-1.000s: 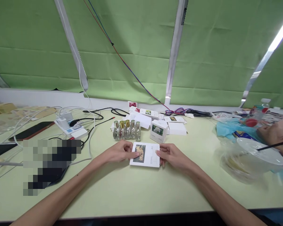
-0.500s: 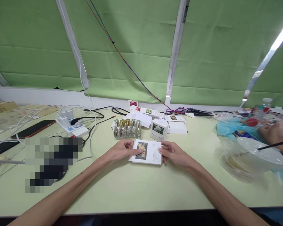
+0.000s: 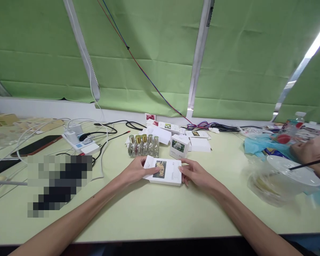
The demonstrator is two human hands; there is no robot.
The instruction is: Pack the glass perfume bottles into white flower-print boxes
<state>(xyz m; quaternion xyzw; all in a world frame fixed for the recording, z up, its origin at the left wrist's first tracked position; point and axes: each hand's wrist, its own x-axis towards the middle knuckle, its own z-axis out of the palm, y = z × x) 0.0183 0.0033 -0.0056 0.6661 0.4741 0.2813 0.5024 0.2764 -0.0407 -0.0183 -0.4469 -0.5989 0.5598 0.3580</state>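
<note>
A flattish white cardboard box (image 3: 172, 173) printed with yellow flowers is held low over the table between both hands. My left hand (image 3: 136, 172) grips its left end, the thumb lying across the flower picture. My right hand (image 3: 194, 173) pinches the right edge, thumb on top and fingers partly hidden behind. Just beyond stands a white box with a white-flower picture (image 3: 179, 146), open out into a squarish shape. Left of it, several small glass bottles (image 3: 144, 147) with gold and greenish caps stand in a row.
Flat white cartons (image 3: 200, 144) lie piled at the back. A white power strip (image 3: 81, 143) with cables and a phone (image 3: 37, 145) are at left. At right are a lidded plastic cup (image 3: 285, 181) with a black straw, a blue plastic bag (image 3: 256, 145) and another person's arm (image 3: 313, 151).
The held box looks thicker, its front side now showing more, and a flap at its left end has risen. Both hands keep their hold in nearly the same place.
</note>
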